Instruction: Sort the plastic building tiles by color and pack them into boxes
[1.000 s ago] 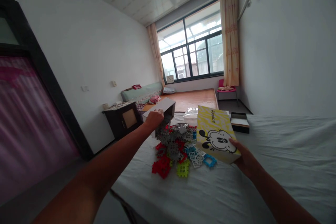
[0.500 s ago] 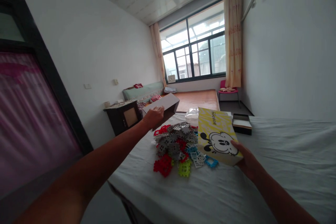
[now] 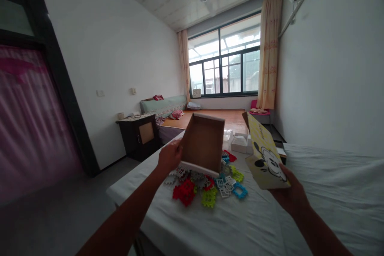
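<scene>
My left hand grips the left edge of a cardboard box base, tilted so its bare brown inside faces me. On the right, my right hand is closed on a yellow patterned box lid with a cartoon dog face and lettering; it stands tilted, its printed top turned to the right. The two parts are apart. Below and behind the base lies a pile of plastic building pieces, among them a red piece, a lime green piece and a blue piece. The base hides part of the pile.
The pieces lie on a pale sheet. Behind them stand a clear plastic container and a white box. A dark open box is partly hidden behind the lid. Further off are a dark cabinet and a bed.
The box base has moved right and turned so its inside faces me, now covering part of the pile. The lid has turned more edge-on and moved slightly right. My view has shifted.
</scene>
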`<state>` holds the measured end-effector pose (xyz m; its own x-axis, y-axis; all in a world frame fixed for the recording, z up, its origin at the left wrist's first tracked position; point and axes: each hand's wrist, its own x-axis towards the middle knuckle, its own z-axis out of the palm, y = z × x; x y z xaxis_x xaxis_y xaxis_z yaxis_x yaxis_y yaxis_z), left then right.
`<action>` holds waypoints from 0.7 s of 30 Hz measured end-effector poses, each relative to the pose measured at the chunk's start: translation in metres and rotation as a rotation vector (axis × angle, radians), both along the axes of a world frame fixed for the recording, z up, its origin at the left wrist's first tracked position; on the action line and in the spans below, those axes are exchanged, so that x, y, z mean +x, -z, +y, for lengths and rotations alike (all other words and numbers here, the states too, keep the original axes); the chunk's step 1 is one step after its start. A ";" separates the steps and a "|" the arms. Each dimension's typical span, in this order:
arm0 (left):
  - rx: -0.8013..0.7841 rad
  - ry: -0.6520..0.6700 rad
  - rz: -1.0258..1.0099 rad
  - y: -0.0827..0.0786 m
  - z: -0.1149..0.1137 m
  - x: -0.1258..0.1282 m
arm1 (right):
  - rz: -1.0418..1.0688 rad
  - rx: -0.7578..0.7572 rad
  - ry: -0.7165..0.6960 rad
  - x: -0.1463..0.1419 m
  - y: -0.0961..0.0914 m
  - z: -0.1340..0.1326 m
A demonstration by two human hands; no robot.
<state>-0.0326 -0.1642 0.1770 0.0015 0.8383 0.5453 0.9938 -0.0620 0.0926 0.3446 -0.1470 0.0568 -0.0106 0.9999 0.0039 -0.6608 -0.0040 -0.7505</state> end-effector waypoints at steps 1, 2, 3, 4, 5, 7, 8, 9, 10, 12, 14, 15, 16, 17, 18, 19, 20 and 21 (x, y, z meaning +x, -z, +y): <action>-0.020 0.039 -0.038 0.014 -0.004 0.008 | -0.016 0.005 -0.014 -0.004 -0.003 -0.003; -0.044 0.071 -0.068 0.026 -0.008 0.016 | -0.036 0.007 -0.032 -0.010 -0.006 -0.006; -0.063 0.097 -0.093 0.037 -0.010 0.023 | -0.055 0.008 -0.054 -0.017 -0.009 -0.010; -0.078 0.121 -0.112 0.044 -0.012 0.031 | -0.072 0.015 -0.080 -0.025 -0.011 -0.013; -0.085 0.135 -0.129 0.050 -0.013 0.038 | -0.088 0.028 -0.106 -0.033 -0.014 -0.017; -0.081 0.152 -0.161 0.055 -0.015 0.049 | -0.130 0.046 -0.163 -0.047 -0.018 -0.026; -0.074 0.155 -0.175 0.057 -0.015 0.053 | -0.153 0.042 -0.191 -0.052 -0.019 -0.030; -0.071 0.157 -0.187 0.058 -0.014 0.057 | -0.175 0.025 -0.214 -0.056 -0.020 -0.033; -0.072 0.158 -0.197 0.060 -0.014 0.060 | -0.193 -0.003 -0.233 -0.059 -0.020 -0.037; -0.078 0.150 -0.212 0.063 -0.012 0.064 | -0.211 -0.073 -0.260 -0.060 -0.020 -0.042; -0.081 0.136 -0.216 0.067 -0.009 0.064 | -0.213 -0.135 -0.287 -0.056 -0.020 -0.044; -0.087 0.133 -0.211 0.068 -0.008 0.064 | -0.213 -0.160 -0.307 -0.053 -0.021 -0.045; -0.096 0.130 -0.203 0.069 -0.006 0.063 | -0.215 -0.181 -0.326 -0.048 -0.022 -0.045; -0.110 0.130 -0.195 0.069 -0.005 0.061 | -0.220 -0.199 -0.343 -0.043 -0.025 -0.044; -0.126 0.133 -0.187 0.069 -0.004 0.060 | -0.228 -0.217 -0.353 -0.038 -0.028 -0.044; -0.136 0.136 -0.182 0.068 -0.003 0.059 | -0.237 -0.234 -0.357 -0.033 -0.031 -0.043; -0.139 0.140 -0.180 0.067 -0.002 0.058 | -0.248 -0.252 -0.359 -0.029 -0.035 -0.043; -0.133 0.144 -0.180 0.066 -0.001 0.058 | -0.265 -0.266 -0.363 -0.026 -0.037 -0.044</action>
<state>0.0256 -0.1650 0.1105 0.0385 0.9008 0.4326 0.9423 -0.1768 0.2843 0.3182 -0.1906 0.0937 -0.3229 0.8978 -0.2995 -0.3694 -0.4109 -0.8335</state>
